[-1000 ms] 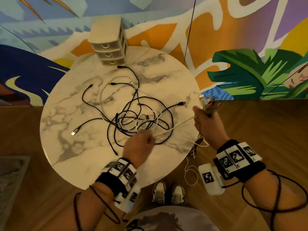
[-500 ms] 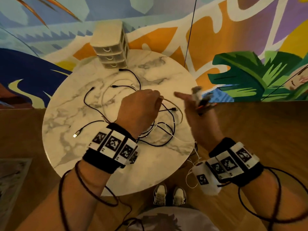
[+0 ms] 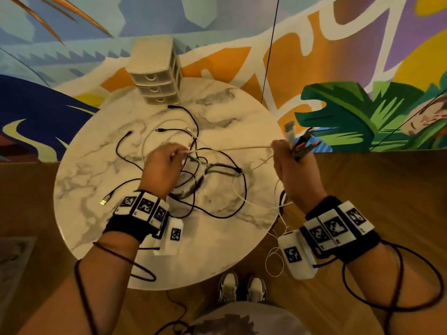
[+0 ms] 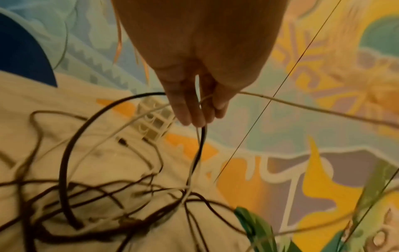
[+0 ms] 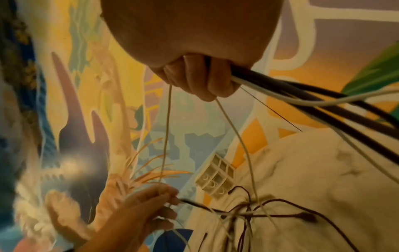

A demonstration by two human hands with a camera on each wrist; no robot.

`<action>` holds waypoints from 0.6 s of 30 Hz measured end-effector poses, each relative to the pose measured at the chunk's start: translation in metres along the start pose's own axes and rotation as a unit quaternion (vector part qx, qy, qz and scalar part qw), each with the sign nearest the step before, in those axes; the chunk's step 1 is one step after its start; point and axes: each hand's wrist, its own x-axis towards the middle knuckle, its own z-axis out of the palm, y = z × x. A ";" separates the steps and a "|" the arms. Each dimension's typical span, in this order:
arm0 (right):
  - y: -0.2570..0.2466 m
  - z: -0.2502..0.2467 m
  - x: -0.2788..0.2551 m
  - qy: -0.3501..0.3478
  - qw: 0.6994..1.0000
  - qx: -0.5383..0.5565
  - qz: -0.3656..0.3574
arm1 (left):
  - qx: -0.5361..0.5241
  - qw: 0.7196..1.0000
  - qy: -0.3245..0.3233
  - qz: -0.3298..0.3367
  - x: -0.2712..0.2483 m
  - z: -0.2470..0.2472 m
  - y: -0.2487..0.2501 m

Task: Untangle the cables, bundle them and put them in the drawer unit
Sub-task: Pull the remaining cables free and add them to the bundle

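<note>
A tangle of black and white cables (image 3: 208, 175) lies mid-table on the round marble table (image 3: 96, 165). My left hand (image 3: 167, 163) is raised over the tangle and pinches a white cable (image 3: 229, 149) together with a black one (image 4: 200, 145). That white cable runs taut to my right hand (image 3: 287, 160), which holds it and grips a bunch of cable ends, plugs sticking up (image 3: 297, 141). In the right wrist view the fist (image 5: 200, 80) is closed round black and white cables (image 5: 302, 95). The cream three-drawer unit (image 3: 157, 76) stands at the table's far edge, drawers closed.
A painted wall (image 3: 338, 56) rises behind the table. White cable loops (image 3: 274, 259) hang off the table's right edge toward the wooden floor (image 3: 387, 189). My shoes (image 3: 242, 288) are by the near edge. A loose black cable with a USB plug (image 3: 104, 202) lies left.
My left hand rose from the near side of the tangle, lifting cable with it. It now holds a white cable taut toward my right hand, which has stayed by the table's right edge.
</note>
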 end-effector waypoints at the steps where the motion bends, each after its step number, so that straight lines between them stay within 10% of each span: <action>1: 0.000 -0.001 0.002 0.007 1.000 0.012 -0.001 | 0.000 0.998 0.042 0.035 0.006 -0.005 0.001; 6: 0.002 -0.006 0.011 0.033 0.998 0.046 -0.018 | 0.143 0.985 -0.063 0.065 0.003 0.006 -0.021; 18: 0.020 -0.018 0.024 0.108 0.994 0.004 0.022 | 0.007 0.994 0.094 0.053 0.006 -0.007 -0.006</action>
